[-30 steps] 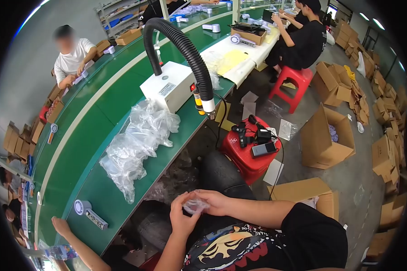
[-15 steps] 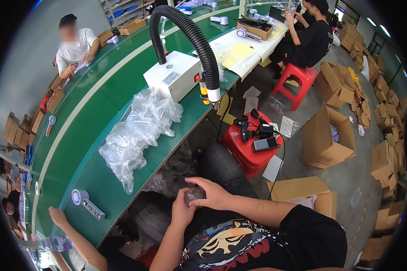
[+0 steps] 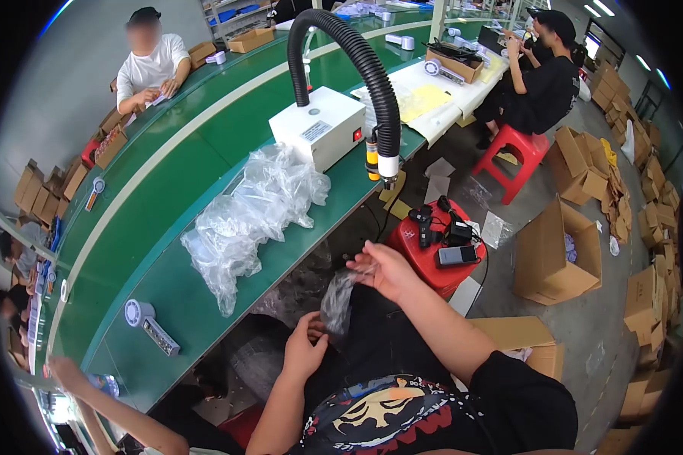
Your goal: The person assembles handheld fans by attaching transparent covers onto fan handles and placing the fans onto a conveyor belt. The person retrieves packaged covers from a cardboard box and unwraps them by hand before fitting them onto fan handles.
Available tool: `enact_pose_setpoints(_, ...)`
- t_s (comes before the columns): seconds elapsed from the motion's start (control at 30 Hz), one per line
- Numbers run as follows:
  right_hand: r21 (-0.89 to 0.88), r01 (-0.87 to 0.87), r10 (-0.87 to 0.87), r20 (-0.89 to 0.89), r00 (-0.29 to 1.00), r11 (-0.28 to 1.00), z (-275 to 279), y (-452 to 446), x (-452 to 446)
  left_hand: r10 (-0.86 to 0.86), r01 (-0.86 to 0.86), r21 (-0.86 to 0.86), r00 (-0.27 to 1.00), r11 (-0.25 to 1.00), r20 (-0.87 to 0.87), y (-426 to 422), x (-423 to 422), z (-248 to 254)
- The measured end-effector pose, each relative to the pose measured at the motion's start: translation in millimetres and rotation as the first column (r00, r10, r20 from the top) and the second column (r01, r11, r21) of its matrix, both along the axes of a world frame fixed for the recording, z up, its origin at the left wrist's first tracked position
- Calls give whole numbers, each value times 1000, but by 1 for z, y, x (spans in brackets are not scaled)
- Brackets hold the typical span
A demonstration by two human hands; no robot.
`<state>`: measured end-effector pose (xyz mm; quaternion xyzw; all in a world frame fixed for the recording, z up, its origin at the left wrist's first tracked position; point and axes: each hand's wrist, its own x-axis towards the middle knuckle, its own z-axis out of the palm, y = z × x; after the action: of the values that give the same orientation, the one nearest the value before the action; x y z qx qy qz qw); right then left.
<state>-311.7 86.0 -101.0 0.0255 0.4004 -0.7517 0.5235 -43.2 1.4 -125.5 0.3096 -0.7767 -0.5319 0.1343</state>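
Observation:
A small clear plastic bag [image 3: 337, 305] hangs between my hands above my lap. My right hand [image 3: 391, 273] pinches its upper end between thumb and fingers. Lower and to the left, my left hand [image 3: 306, 347] has curled fingers at the bag's bottom edge. On the green bench to the left lies a crumpled heap of clear plastic bags [image 3: 254, 212]. Nearer to me on that bench is a white-and-purple handheld fan [image 3: 140, 313] with its handle's inside showing.
A white machine [image 3: 319, 125] with a black bendable hose [image 3: 379, 76] stands on the bench. To the right, a red stool [image 3: 432, 265] holds black chargers and a grey device. Cartons [image 3: 558, 250] stand on the floor. A co-worker's arm [image 3: 114, 402] reaches in at lower left.
My hands have moved apart, the right one up and rightward, and the plastic bag is now stretched out between them. The co-worker's hand has moved away from the fan.

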Motion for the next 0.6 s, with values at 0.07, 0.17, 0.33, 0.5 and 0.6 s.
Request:
enact_pose_setpoints(0.07, 9, -25, 26, -100, 995, 1000, 9, -8, -10, -21, 20, 31, 999, 999, 44, 4, 1, 2)
enact_pose_setpoints(0.17, 17, -28, 31, -188, 982, 999, 15, -6, -18, -71, 63, 74, 991, 995, 117, 3, -5, 9)
enact_pose_setpoints(0.33, -147, -23, 47, 164, 985, 989, 0, 15, -40, -154, 158, 7, 953, 987, 262, 0, -7, 7)
enact_pose_setpoints(0.5, -337, 38, 13, 147, 989, 941, 25, 19, -37, -25, 8, 85, 978, 996, 209, -7, -6, -1)
enact_pose_setpoints(0.6, -474, -56, -4, -124, 992, 879, 33, 15, -34, 83, -89, 38, 985, 995, 149, -8, -8, -13)
